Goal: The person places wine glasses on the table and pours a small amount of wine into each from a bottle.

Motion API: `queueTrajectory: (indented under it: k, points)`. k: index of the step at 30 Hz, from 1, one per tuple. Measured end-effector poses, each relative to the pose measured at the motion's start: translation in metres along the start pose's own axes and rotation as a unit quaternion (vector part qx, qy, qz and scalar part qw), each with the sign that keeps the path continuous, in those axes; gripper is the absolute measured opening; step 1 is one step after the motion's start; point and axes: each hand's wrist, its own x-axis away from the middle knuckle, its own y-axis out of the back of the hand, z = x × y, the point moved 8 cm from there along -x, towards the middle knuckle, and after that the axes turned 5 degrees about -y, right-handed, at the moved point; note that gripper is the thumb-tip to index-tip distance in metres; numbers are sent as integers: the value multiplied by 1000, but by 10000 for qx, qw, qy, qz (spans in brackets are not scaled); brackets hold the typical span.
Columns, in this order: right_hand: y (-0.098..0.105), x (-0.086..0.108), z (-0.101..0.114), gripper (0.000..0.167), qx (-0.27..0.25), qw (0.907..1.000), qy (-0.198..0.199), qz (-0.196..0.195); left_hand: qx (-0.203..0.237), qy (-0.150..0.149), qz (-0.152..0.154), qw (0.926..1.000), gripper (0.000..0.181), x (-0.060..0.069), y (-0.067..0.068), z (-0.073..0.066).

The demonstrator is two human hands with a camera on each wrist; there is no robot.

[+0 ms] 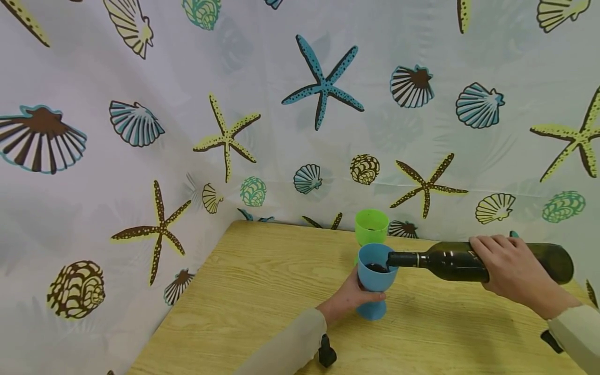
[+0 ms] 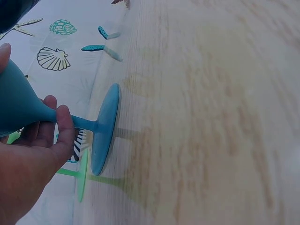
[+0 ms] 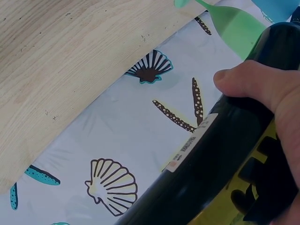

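My left hand (image 1: pixel 349 298) grips a blue plastic goblet (image 1: pixel 375 281) round its lower bowl and stem. In the left wrist view the foot of the goblet (image 2: pixel 105 129) is lifted just off the table. A dark wine bottle (image 1: pixel 454 261) lies nearly level in my right hand (image 1: pixel 513 265), which holds it round the body. The bottle's mouth rests at the goblet's right rim, and dark liquid shows inside the bowl. In the right wrist view a white barcode label (image 3: pixel 192 143) is on the bottle (image 3: pixel 211 154).
A green goblet (image 1: pixel 371 225) stands behind the blue one, near the table's back edge. The wooden table (image 1: pixel 272 271) meets a white curtain (image 1: pixel 262 52) printed with shells and starfish at the back and left.
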Motion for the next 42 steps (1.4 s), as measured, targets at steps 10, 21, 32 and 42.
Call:
queueTrajectory:
  k: [10,21,32,42]
  points:
    - [0,1,0,96,-26,10000,-42,59,41,35,11,10000,81,0,-1,-1]
    - [1,0,0,96,-22,10000,-18,40,-12,69,-27,10000,78,0,-1,-2]
    - [2,0,0,98,46,9999,106,17,335,-150,177,9992,81,2,-3,-4]
    - [1,0,0,97,54,9999,90,21,233,-128,126,9996,80,2,-2,-3]
